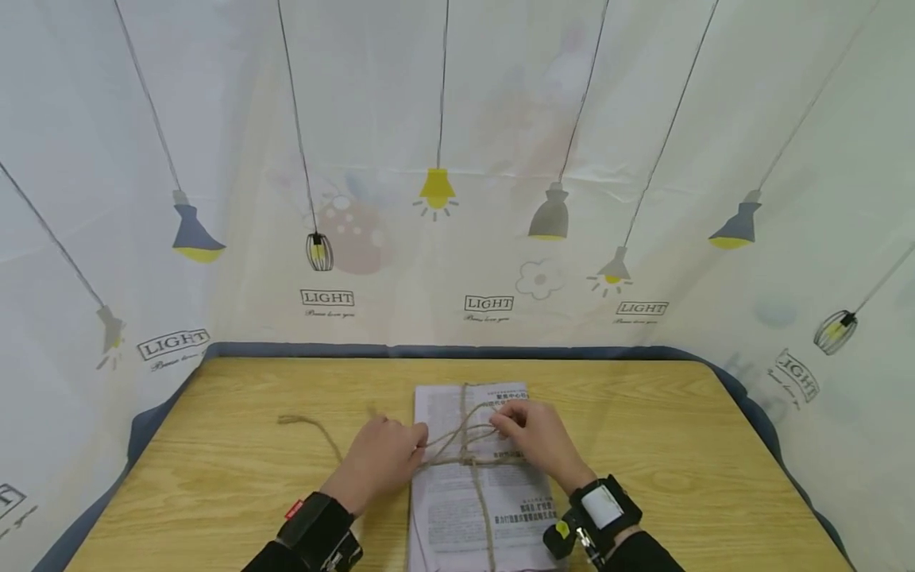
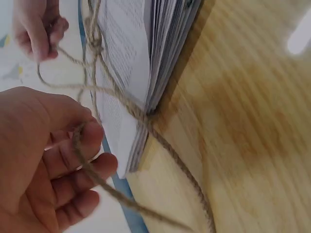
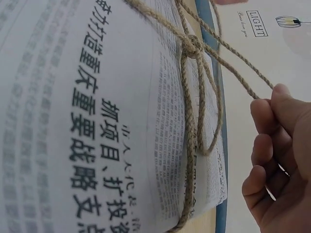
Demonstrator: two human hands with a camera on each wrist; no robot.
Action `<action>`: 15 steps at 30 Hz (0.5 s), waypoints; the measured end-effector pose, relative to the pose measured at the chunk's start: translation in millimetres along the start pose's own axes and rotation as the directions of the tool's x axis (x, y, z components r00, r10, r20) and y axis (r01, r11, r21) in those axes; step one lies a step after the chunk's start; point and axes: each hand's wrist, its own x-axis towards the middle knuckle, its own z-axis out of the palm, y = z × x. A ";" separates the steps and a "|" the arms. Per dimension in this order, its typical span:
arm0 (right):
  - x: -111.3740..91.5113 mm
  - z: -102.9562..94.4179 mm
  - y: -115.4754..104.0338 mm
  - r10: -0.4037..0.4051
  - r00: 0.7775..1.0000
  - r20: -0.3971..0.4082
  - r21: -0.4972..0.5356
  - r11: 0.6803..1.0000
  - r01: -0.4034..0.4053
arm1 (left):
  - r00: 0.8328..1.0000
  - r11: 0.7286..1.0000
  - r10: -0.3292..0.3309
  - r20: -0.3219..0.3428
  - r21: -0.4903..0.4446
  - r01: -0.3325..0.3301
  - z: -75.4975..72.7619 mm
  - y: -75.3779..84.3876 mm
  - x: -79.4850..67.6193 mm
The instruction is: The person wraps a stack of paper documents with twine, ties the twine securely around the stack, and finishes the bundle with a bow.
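A stack of newspapers (image 1: 457, 508) lies on the table with brown twine (image 1: 482, 500) running round it lengthwise and crosswise. In the right wrist view the twine's knot (image 3: 193, 47) sits on top of the stack, a loop hanging beside it. My left hand (image 1: 389, 457), at the stack's left edge, pinches one strand between thumb and forefinger; its tail trails away past the fingers in the left wrist view. Over the upper right of the stack, my right hand (image 1: 536, 435) pinches the twine between thumb and fingertip, with two strands leading back toward the knot.
The wooden table (image 1: 679, 445) extends on both sides of the stack. A frayed twine end (image 1: 291, 419) lies on it at the left. Behind the table's dark blue edge (image 1: 529, 352) hangs a pale curtain (image 1: 400, 87) printed with lamps.
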 end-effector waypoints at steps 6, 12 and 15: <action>1.3 0.5 -2.2 0.015 0.999 -0.035 -0.015 1.000 -0.015 | 0.998 0.999 -0.005 0.066 0.036 0.003 -11.0 24.7 -14.2; 4.4 4.4 -7.6 -0.004 0.998 -0.062 -0.010 1.000 0.003 | 0.993 0.998 0.049 0.109 0.042 -0.054 -12.8 51.3 -17.8; 5.3 5.4 -10.9 -0.014 0.998 -0.053 0.022 1.000 0.015 | 0.988 0.997 0.069 0.141 -0.041 -0.064 -13.5 60.5 -18.0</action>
